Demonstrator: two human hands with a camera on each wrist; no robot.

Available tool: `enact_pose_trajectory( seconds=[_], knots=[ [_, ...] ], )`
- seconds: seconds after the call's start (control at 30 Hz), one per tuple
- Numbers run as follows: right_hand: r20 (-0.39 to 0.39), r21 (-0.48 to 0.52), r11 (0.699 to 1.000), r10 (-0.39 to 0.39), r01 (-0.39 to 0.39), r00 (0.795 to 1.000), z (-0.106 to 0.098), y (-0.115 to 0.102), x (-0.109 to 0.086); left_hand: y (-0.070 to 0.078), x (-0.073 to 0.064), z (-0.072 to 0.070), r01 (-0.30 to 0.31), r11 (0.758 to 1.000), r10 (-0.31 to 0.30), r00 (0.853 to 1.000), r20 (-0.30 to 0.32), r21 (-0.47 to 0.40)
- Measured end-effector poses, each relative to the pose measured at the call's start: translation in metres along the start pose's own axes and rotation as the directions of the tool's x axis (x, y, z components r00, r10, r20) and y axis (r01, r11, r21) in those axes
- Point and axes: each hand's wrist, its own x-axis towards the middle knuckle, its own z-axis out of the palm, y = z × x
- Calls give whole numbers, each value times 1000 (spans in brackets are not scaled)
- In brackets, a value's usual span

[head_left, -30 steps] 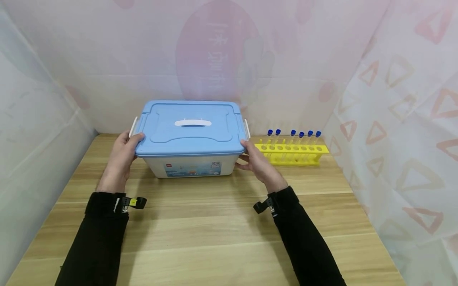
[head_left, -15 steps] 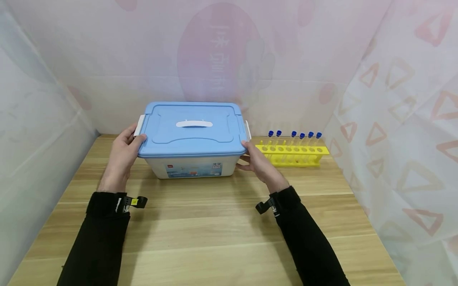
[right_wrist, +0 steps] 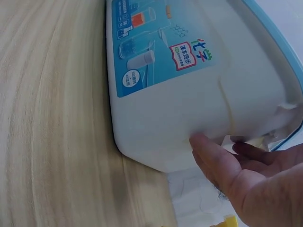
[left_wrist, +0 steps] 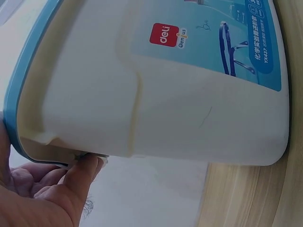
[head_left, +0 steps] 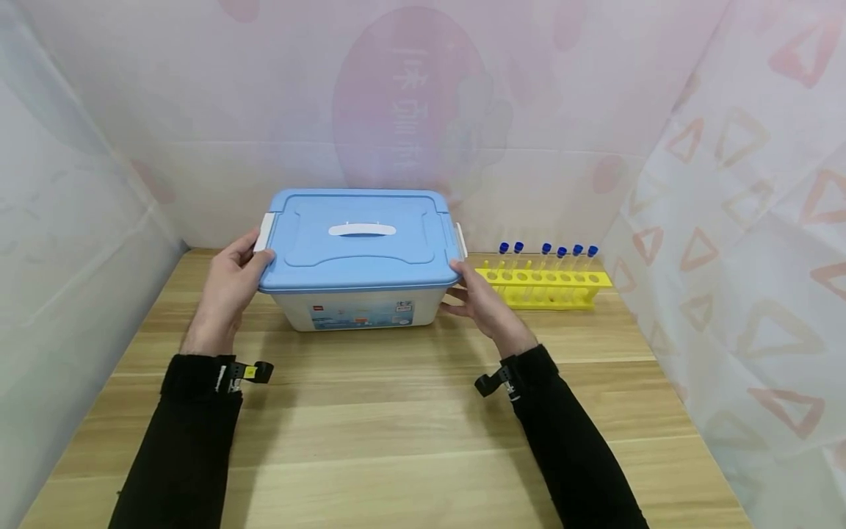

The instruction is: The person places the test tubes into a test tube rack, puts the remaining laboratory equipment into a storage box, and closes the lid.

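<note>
A storage box (head_left: 291,307) with a blue lid (head_left: 311,250) stands on the wooden table, a blue label on its white front. My left hand (head_left: 225,290) grips the box's left end, thumb on the lid's front corner and fingers at the white left latch (head_left: 265,231), which lies against the lid edge. At the other end, my right hand (head_left: 487,307) holds the right front corner: its thumb is on the lid, its fingers under the rim along the side. The white right latch (head_left: 461,241) stands out from the lid. Both wrist views show the fingers partly hidden behind the box.
Just right of the box is a yellow test tube rack (head_left: 545,279) holding several tubes with blue caps (head_left: 546,248). A white lid handle (head_left: 362,230) lies flat on top. Patterned cloth walls (head_left: 264,110) enclose the table (head_left: 383,441) at the back and sides.
The left latch has swung in from standing out to lying against the lid edge, under my left fingers. My right hand keeps its hold on the right corner.
</note>
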Motion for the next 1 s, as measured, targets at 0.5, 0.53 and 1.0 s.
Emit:
enact_pose_trajectory(
  seconds=[0.5, 0.53, 1.0],
  knots=[
    [-185, 311, 948, -8, 66, 983, 9, -21, 1, 3, -1, 3, -3, 1000, 3, 1000, -3, -8],
    [-189, 322, 944, -6, 68, 982, 10, -23, 2, 3, -1, 3, -1, 1000, 1, 1000, -4, -13],
    [-227, 258, 960, -48, 108, 973, 15, -30, 9, 1, -1, 2, 1, 1000, -1, 1000, -14, -22]
  ],
)
